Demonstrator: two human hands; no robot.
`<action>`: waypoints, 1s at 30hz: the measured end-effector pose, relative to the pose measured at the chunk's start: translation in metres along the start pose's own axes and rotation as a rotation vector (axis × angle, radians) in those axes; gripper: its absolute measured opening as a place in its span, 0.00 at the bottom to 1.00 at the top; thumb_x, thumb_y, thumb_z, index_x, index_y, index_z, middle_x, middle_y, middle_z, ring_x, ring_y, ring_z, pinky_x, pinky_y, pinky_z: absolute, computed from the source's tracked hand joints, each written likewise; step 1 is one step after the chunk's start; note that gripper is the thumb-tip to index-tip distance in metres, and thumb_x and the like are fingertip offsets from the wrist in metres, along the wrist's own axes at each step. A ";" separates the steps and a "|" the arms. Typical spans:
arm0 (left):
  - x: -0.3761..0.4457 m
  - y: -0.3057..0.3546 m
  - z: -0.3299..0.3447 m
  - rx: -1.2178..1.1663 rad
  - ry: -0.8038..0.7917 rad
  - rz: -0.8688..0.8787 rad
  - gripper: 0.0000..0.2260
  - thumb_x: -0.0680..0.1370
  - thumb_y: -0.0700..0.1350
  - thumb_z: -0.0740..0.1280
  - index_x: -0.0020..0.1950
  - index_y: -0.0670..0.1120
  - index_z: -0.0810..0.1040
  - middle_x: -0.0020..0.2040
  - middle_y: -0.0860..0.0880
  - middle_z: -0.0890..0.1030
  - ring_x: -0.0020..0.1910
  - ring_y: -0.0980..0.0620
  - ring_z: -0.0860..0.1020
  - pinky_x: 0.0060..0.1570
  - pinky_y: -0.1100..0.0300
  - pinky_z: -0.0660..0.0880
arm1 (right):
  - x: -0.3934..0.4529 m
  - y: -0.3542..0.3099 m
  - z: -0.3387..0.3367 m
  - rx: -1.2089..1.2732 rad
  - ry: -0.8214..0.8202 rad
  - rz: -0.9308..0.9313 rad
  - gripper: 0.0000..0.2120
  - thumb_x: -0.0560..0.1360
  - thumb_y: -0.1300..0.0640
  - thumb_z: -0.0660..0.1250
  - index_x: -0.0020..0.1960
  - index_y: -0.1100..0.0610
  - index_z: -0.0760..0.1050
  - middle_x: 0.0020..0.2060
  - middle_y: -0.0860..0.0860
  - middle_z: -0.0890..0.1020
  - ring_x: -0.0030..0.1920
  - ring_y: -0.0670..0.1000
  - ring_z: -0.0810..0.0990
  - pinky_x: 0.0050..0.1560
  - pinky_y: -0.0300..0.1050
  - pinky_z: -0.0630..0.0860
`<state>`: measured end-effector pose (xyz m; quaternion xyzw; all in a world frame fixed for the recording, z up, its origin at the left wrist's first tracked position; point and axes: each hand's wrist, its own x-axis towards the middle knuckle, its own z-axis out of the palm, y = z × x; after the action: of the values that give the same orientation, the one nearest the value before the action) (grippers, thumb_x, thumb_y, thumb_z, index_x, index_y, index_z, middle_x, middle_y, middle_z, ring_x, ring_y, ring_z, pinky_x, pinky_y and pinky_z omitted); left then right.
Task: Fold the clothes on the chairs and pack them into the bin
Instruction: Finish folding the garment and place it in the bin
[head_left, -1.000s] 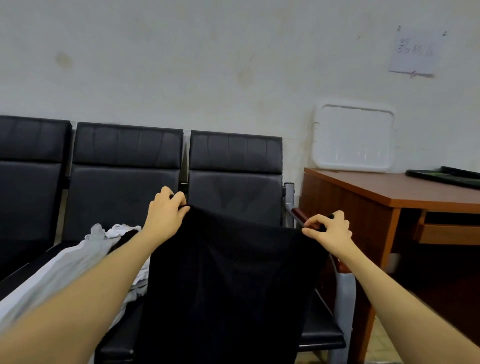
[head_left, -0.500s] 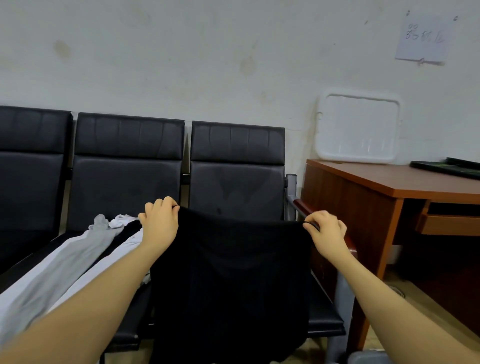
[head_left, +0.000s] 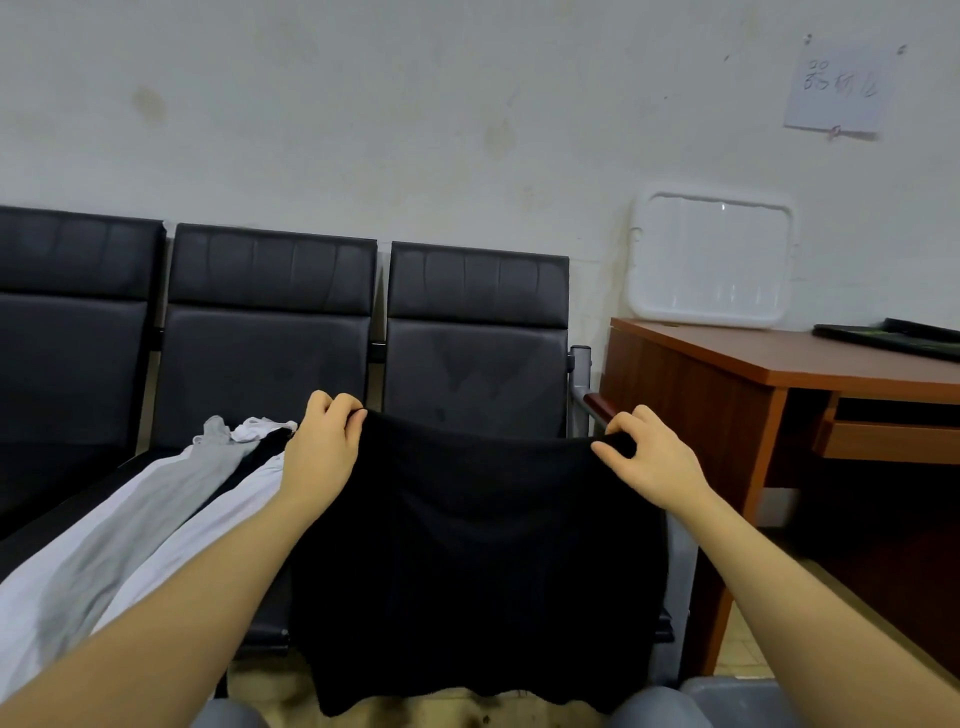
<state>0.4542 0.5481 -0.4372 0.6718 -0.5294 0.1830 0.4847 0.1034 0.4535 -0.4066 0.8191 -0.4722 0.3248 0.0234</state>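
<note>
Hidden: the bin cannot be made out with certainty; a grey rounded edge (head_left: 727, 693) at 5 o'clock is cut off by the frame, and what it is cannot be told. The black garment covers most of the right-hand seat.
Black garment (head_left: 478, 551): a dark, matte, finely ribbed knit, roughly rectangular, held up in front of the rightmost chair at centre. Its top edge runs left to right between the hands, sagging slightly; its long axis hangs downward to a ragged hem at 6 o'clock.
Left hand (head_left: 322, 452): fingers curled, pinching the garment's upper left corner.
Right hand (head_left: 649, 457): thumb and fingers clamped on the upper right corner, beside the chair's reddish armrest (head_left: 600, 405).
Other clothes (head_left: 156, 519): soft grey and white cloth with a dark strip, lying lengthwise over the middle seat toward 8 o'clock, lower end cut off.
Chairs (head_left: 270, 312): three joined black padded seats with smooth, leather-like backs.
Desk (head_left: 769, 364): reddish wood at 3 o'clock; a white plastic tray (head_left: 711, 260) leans on the wall behind it.
Paper note (head_left: 839, 88): handwriting unreadable.
</note>
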 end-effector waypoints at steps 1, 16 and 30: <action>-0.003 -0.001 0.000 0.012 -0.004 0.004 0.06 0.79 0.43 0.64 0.49 0.40 0.77 0.45 0.45 0.70 0.35 0.44 0.74 0.35 0.48 0.74 | -0.001 0.002 0.001 -0.006 -0.020 -0.010 0.07 0.76 0.48 0.66 0.47 0.50 0.72 0.41 0.43 0.67 0.39 0.44 0.71 0.35 0.38 0.67; -0.043 -0.076 0.093 -0.034 -0.197 -0.188 0.08 0.78 0.43 0.66 0.52 0.42 0.82 0.45 0.49 0.67 0.39 0.52 0.71 0.44 0.52 0.73 | 0.011 0.042 0.119 0.060 -0.071 0.151 0.08 0.76 0.47 0.67 0.53 0.45 0.81 0.40 0.45 0.70 0.43 0.43 0.72 0.35 0.39 0.63; -0.056 -0.155 0.204 0.342 -0.491 -0.037 0.03 0.71 0.42 0.74 0.44 0.44 0.83 0.44 0.43 0.73 0.48 0.38 0.71 0.48 0.45 0.66 | 0.029 0.092 0.257 -0.093 -0.258 0.185 0.09 0.78 0.49 0.64 0.52 0.48 0.81 0.45 0.45 0.77 0.51 0.50 0.73 0.46 0.45 0.67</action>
<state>0.5167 0.4007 -0.6457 0.7774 -0.5799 0.0927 0.2254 0.1717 0.2915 -0.6176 0.8050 -0.5593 0.1956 -0.0294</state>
